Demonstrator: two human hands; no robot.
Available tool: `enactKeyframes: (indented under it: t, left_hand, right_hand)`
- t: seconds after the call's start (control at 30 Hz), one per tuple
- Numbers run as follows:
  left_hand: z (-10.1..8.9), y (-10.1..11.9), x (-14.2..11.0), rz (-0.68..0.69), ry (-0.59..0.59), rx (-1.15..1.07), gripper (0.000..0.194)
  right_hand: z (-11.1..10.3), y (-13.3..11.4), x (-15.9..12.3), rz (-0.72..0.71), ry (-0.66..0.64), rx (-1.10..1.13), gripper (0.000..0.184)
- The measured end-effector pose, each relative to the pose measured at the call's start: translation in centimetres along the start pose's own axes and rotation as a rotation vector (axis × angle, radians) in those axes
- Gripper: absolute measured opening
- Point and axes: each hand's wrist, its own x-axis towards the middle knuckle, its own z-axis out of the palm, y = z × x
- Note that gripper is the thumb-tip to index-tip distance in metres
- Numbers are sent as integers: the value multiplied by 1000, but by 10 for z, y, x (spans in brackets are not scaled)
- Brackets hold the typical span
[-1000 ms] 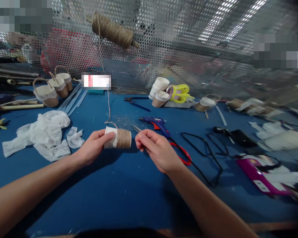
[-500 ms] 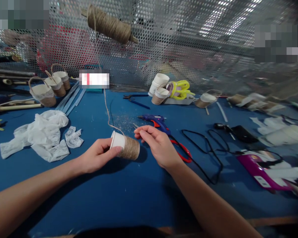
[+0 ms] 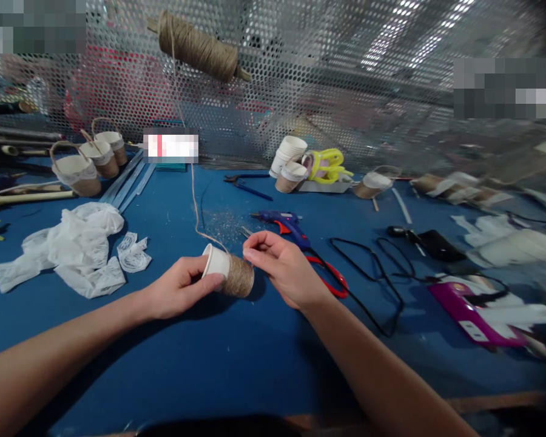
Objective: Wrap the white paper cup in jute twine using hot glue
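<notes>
clamped between the left hand's [image 3: 182,288] thumb and fingers, a smooth white paper cup [image 3: 219,262] is held over the blue tabletop [image 3: 200,358]. a second ago it lay level and farther left; now it slants, base dipping right, beside the right hand [image 3: 282,267]. that hand's thumb and fingertips are close together; whether they pinch anything, i cannot tell. coarse brown twine [image 3: 240,277] bands the cup's narrower half in tight coils, and a thin strand rises toward the plump spool [image 3: 198,48].
</notes>
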Motion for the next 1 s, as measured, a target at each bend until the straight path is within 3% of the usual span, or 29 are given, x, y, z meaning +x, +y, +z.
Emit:
enactKeyframes:
  t: [0.37, 0.53, 0.7, 0.8, 1.0]
  left_hand:
    - [-1, -4, 2, -37, -14, -2, 27]
    - [-2, -2, 2, -17, 9, -39, 26]
    - [-2, -2, 3, 26, 10, -11, 24]
    - [-2, -2, 3, 28, 25, 10, 23]
    - [0, 1, 5, 12, 61, -64, 36]
  right_hand:
    - [-1, 2, -1, 6, -5, -34, 11]
    - [-4, -5, 1, -58, 79, -250, 20]
    - [3, -18, 6, -192, -138, -529, 27]
    - [13, -25, 7, -235, -265, -492, 31]
    - [27, -33, 6, -233, -356, -453, 37]
